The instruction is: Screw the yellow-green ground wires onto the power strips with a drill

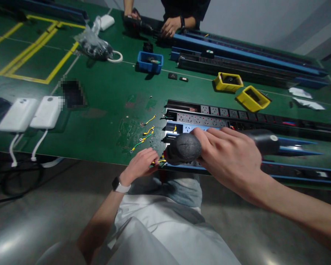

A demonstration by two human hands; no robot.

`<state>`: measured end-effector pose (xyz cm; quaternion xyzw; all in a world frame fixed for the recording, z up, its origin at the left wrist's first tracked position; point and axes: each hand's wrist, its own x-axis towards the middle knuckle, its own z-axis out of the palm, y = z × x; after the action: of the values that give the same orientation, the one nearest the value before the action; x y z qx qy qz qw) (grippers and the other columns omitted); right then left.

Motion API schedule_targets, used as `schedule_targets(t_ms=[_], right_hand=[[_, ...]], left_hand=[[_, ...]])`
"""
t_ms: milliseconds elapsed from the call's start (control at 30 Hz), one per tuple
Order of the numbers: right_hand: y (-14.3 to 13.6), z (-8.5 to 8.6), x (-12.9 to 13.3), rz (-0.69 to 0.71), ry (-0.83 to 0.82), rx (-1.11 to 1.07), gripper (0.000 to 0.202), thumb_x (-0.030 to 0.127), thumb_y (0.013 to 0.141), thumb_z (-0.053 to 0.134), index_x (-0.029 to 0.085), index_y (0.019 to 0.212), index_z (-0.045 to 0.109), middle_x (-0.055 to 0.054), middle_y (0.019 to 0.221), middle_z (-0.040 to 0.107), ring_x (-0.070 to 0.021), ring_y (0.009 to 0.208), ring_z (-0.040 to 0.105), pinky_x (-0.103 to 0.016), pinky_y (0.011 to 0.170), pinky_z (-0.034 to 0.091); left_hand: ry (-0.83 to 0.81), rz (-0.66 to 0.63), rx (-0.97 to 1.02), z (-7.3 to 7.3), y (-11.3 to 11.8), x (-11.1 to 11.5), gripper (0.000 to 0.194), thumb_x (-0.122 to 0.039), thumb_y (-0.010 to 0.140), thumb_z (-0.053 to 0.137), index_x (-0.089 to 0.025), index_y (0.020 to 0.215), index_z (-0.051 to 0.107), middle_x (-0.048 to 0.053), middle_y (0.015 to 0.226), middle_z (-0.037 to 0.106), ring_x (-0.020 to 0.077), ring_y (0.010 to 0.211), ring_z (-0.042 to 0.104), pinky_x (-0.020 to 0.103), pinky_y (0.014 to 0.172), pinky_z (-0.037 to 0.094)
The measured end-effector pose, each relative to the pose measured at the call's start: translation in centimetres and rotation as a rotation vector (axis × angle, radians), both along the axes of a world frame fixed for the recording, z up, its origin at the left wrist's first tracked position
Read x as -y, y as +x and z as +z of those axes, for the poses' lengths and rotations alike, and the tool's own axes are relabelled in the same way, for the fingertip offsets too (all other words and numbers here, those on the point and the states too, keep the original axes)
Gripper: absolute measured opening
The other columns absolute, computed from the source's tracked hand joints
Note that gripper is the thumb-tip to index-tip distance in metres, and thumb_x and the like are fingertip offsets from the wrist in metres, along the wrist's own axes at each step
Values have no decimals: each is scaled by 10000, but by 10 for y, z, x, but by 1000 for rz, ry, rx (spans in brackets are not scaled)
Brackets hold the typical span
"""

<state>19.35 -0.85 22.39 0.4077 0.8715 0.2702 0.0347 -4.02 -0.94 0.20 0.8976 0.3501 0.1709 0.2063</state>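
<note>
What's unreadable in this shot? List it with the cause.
Head view, all items:
Tip of the power tool in the right hand: hidden behind its own body.
Left hand, fingers' exact grip on the yellow wire: self-covered, too small.
Dark object: pixelated.
Nearest power strip, far end: cut by right edge.
Co-worker, upper body: cut by top edge.

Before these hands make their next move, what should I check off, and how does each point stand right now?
- Right hand wrapped around the black power tool: ok.
- Left hand at the short yellow wire by the ends of the power strips: ok.
- Wire firmly pinched: cannot tell, the fingers hide it.
- Tool tip seated on a screw: cannot tell, hidden from this view.
- Co-worker's hands away from the tool: ok, across the table.
</note>
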Motion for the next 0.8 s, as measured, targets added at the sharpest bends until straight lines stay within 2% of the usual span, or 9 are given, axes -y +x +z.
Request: schedule_targets(t_ms=[533, 800], right_hand=[[-1, -1, 0, 15, -1, -7, 160, 171, 818, 546, 163, 977, 537, 13, 677, 615, -141, 630, 517, -275, 676, 278], [1, -1, 0, 39, 15, -5, 99, 177, 827, 549, 183, 920, 516, 21, 675, 607, -143, 638, 525, -275, 671, 287]], left_hand=[[-29, 0, -8, 2, 1, 0, 122, -197, 843, 596, -161, 959, 609, 91, 980, 647, 226, 898, 577, 345, 768, 455], [8, -2, 10, -1, -1, 1, 118, -225, 852, 613, -160, 951, 611, 102, 999, 654, 225, 921, 589, 343, 780, 472]])
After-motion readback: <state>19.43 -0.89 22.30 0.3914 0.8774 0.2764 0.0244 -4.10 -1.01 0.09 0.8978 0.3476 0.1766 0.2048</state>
